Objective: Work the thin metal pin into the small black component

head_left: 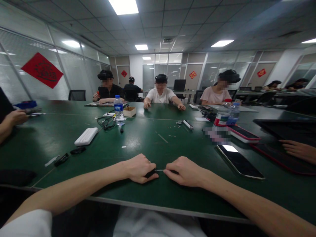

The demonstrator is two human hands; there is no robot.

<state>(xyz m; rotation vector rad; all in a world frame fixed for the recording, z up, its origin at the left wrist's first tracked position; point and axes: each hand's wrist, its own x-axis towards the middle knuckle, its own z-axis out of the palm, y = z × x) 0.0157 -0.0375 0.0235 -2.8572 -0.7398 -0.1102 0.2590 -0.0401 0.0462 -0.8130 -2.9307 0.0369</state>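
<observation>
Close above the green table (138, 194), near its front edge, my two hands face each other with a small gap between them. My left hand (141, 169) is closed, its thumb and fingers drawn into a pinch. My right hand (185, 171) is pinched in the same way. Across the gap runs a thin, pale, straight strand (160, 170), with an end at each hand's fingertips. It is too fine to tell what it is made of, and its ends are hidden by the fingers.
A phone (239, 161) lies right of my hands, a white box-like device (86, 136) left. Farther back stand water bottles (118, 110), a small open box (129, 111), tangled cables (106, 122) and a white stick-like item (188, 124). People sit opposite; a co-worker's hand (300, 150) is at right.
</observation>
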